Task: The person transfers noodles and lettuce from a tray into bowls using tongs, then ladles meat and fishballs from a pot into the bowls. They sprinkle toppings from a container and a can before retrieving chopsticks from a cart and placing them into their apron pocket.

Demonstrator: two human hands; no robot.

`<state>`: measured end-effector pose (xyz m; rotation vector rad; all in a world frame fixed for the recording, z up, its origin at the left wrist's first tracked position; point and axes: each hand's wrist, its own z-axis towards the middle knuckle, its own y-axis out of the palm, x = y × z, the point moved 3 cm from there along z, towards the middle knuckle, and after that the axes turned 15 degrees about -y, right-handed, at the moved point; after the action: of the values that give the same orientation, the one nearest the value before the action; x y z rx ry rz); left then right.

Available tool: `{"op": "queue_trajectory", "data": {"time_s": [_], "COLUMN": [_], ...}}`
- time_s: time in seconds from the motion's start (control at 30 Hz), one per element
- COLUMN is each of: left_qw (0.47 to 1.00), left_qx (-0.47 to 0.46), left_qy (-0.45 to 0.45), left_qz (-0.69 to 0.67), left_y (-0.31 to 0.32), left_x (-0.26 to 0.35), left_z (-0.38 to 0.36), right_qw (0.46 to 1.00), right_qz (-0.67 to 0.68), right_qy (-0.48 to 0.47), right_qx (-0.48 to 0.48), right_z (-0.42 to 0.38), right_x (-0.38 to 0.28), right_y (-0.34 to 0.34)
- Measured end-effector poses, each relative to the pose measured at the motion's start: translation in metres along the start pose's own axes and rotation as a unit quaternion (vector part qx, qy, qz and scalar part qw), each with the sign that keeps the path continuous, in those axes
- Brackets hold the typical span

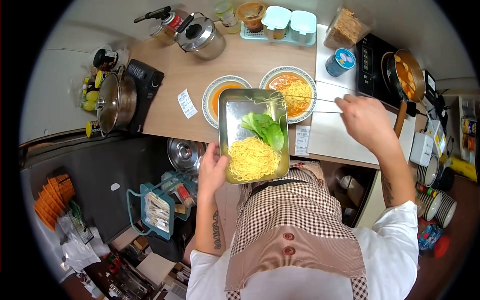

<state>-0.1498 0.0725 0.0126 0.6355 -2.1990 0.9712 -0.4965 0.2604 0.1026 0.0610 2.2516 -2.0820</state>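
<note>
My left hand grips the lower left edge of a metal tray, held over the counter's front edge. Yellow noodles and green lettuce leaves lie in the tray, with a few loose strands near its top. My right hand is closed on a pair of thin chopsticks, whose tips reach over the right bowl. That bowl holds noodles in orange-red soup. The left bowl, partly hidden behind the tray, has orange soup in it.
Receipts lie beside the bowls. A kettle and lidded containers stand at the back. On the left is a glass-lidded pot; on the right, a pan of food sits on a cooker, its handle near my right forearm.
</note>
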Motion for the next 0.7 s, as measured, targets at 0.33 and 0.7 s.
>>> {"op": "queue_trajectory", "data": {"time_s": [0.33, 0.7], "left_qw": [0.999, 0.999], "left_qx": [-0.005, -0.003], "left_qy": [-0.008, 0.0], "left_qz": [0.047, 0.032], "left_y": [0.004, 0.003], "left_x": [0.016, 0.013], "left_z": [-0.006, -0.005], "right_qw": [0.996, 0.994], "right_qz": [-0.03, -0.065], "right_qy": [-0.076, -0.074], "right_qx": [0.021, 0.045], "right_z": [0.028, 0.03], "right_x": [-0.013, -0.003], "right_y": [0.003, 0.019]}}
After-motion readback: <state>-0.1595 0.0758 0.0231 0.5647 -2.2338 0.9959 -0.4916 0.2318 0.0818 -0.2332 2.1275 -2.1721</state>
